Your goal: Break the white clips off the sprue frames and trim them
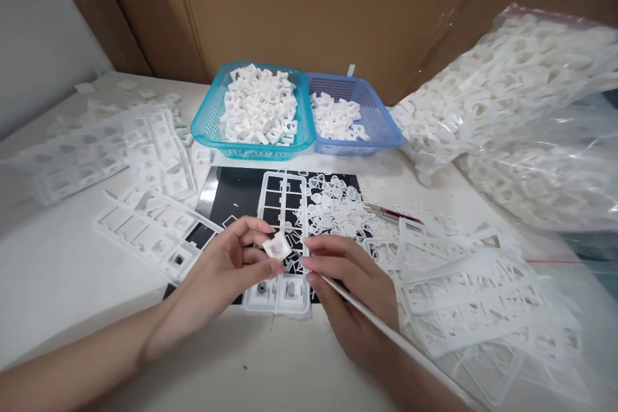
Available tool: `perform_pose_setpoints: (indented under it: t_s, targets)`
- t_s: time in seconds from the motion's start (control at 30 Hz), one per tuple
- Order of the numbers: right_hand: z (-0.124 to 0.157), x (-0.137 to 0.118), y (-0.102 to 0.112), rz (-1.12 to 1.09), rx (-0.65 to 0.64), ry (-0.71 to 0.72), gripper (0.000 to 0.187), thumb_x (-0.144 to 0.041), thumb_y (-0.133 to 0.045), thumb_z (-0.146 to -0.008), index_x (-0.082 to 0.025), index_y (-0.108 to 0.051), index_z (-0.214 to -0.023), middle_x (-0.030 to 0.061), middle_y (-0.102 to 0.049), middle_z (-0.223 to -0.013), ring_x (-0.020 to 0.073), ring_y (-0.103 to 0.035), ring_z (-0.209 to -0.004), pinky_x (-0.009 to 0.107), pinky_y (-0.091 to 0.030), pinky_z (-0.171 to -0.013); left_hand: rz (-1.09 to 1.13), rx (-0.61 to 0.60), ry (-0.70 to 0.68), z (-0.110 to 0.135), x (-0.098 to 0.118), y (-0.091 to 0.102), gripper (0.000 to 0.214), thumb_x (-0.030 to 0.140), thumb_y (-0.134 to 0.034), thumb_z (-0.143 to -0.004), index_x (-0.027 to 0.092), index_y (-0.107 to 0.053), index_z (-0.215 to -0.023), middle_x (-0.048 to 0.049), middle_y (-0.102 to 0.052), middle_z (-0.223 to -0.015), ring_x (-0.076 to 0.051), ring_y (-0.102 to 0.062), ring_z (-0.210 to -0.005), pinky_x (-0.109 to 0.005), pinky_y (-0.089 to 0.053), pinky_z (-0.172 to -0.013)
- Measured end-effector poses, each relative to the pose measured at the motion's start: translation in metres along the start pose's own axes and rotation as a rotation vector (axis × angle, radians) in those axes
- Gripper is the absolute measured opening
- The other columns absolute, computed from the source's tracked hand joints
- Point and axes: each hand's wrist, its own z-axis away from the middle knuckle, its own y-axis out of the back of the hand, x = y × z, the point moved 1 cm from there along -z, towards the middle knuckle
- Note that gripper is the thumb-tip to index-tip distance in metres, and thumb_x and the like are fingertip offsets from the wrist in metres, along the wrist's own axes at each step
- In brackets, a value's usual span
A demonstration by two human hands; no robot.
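Note:
Between the thumb and fingers of my left hand [246, 251] is a small white square plastic piece [277, 246] with an opening in its middle, held tilted above the mat. My right hand [355, 283] is closed around a slim white rod-like tool [367, 312], which runs back toward the lower right; its tip, near the piece, is hard to make out. Under both hands lies a translucent white moulded frame [261, 206], with square pieces in its two nearest cells and bare openings farther up. A black mat [232, 190] lies beneath it.
Behind stand a teal basket [251, 152] and a blue basket [381, 119], both holding white pieces. Small scraps [338, 206] and tweezers [393, 212] lie right of the frame. More frames [159, 154] spread left, others [473, 296] right. Filled plastic bags [506, 90] bulge at far right.

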Motion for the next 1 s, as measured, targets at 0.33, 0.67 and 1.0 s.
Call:
perform_pose_setpoints:
  t_s: [0.33, 0.67, 1.0]
  targets:
    - [0.006, 0.004, -0.006, -0.015, -0.136, -0.028, 0.022, -0.011, -0.056, -0.087, -0.024, -0.070, -0.098, 0.0018, -0.061, -0.082, 0.0109, -0.060, -0.068, 0.022, -0.051, -0.058, -0.300, -0.067, -0.252, 0.008, 0.002, -0.002, 0.024, 0.018, -0.066, -0.085, 0.031, -0.070, -0.105, -0.0027, -0.056, -0.118, -0.009, -0.065, -0.071, -0.018, -0.053, -0.059]
    - [0.005, 0.000, -0.011, 0.050, -0.055, 0.104, 0.022, -0.004, -0.059, -0.083, -0.020, -0.068, -0.094, 0.0063, -0.071, -0.097, 0.0158, -0.064, -0.087, 0.032, -0.056, -0.077, -0.311, -0.084, -0.283, 0.008, 0.003, -0.004, 0.028, 0.015, -0.063, -0.087, 0.033, -0.069, -0.108, -0.0022, -0.055, -0.113, -0.011, -0.068, -0.072, -0.021, -0.057, -0.065]
    - [0.012, 0.000, -0.023, 0.374, -0.031, 0.375, 0.017, -0.002, -0.060, -0.082, -0.010, -0.065, -0.096, 0.0166, -0.072, -0.095, 0.0250, -0.066, -0.091, 0.041, -0.059, -0.074, -0.244, -0.045, -0.232, 0.008, 0.003, -0.005, 0.023, 0.015, -0.067, -0.081, 0.026, -0.073, -0.101, -0.0047, -0.060, -0.108, -0.012, -0.068, -0.070, -0.021, -0.056, -0.061]
